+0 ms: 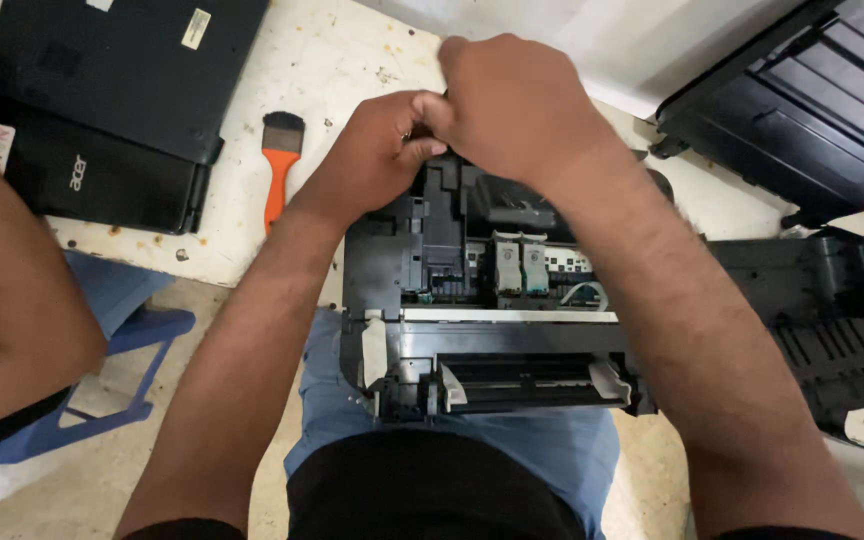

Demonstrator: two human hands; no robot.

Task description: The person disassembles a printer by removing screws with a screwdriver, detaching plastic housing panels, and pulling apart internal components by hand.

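An opened black printer [492,330] rests partly on my lap and against the worn white table [332,60]. Two ink cartridges [519,268] sit side by side in its carriage. My left hand [377,150] and my right hand [512,105] meet at the printer's far top edge. Both have their fingers closed on a small part there. The part itself is hidden by my fingers, so I cannot tell what it is.
Two stacked black laptops [102,90] lie at the table's left, with another person's arm [12,280] beside them. An orange-handled brush [280,165] lies near my left wrist. Black printer covers [802,90] and a tray [832,320] sit at the right. A blue stool [122,350] stands below.
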